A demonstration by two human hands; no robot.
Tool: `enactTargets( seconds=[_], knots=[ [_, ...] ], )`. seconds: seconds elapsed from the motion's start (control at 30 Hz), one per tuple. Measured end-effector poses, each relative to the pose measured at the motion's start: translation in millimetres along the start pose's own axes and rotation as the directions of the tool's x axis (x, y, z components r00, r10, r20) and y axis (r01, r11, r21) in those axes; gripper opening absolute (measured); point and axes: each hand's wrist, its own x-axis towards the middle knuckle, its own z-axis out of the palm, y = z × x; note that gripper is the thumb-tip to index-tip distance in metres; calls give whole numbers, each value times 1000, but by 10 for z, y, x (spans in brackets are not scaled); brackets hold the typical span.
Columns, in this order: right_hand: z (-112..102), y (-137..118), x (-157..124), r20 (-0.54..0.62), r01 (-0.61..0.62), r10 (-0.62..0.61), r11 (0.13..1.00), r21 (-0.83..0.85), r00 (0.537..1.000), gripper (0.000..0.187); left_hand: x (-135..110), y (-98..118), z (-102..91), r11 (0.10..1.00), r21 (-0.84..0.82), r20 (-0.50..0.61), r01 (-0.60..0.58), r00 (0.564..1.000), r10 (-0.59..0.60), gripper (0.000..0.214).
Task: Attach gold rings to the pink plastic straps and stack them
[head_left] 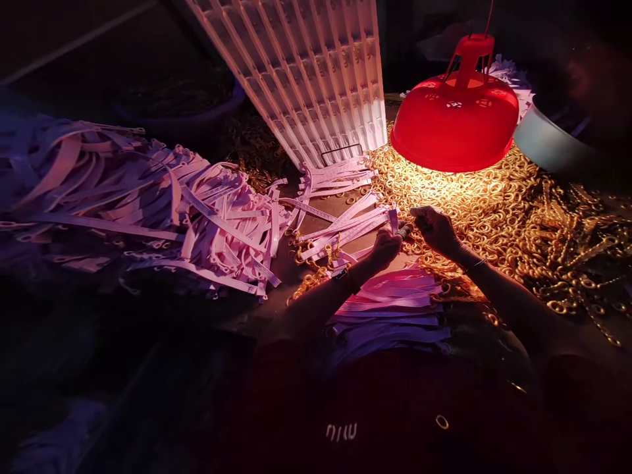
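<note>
My left hand (388, 247) is closed, its thumb and fingers pinching a pink fabric strap (394, 220) whose end stands up above the fingertips. A wrap of some kind covers one fingertip. Just to the right, my right hand (436, 232) is closed with its fingertips together, close to the left fingertips but apart from them. Whatever it may hold is too small to make out. Behind and right of both hands spreads a heap of gold-coloured rings (488, 217). Under my left forearm lies a stack of pink straps (395, 289), with more loose straps (340, 227) beyond the hand.
A red lamp (454, 125) hangs low over the rings and lights them. A ridged, pale panel (316, 79) leans behind the straps. To the left rises a large pile of pink straps (148, 197). A pale round container (553, 141) stands at the back right.
</note>
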Motion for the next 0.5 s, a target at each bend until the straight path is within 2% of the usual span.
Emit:
enactTargets(
  seconds=[0.17,0.3,0.4,0.5],
  knots=[
    [70,-115,-66,1,-35,35,996,87,999,34,32,-76,-9,999,-37,-13,4,1000,-5,28],
    [91,-105,-62,-16,-111,116,976,187,993,45,38,-100,-40,999,12,-38,-41,998,41,26],
    [43,-106,-51,124,-148,130,978,147,984,49,57,-151,-65,990,98,-38,-100,994,105,24],
    [8,-125,-60,294,-260,205,951,165,934,50,84,-181,-73,983,97,2,-153,988,153,20]
  ],
)
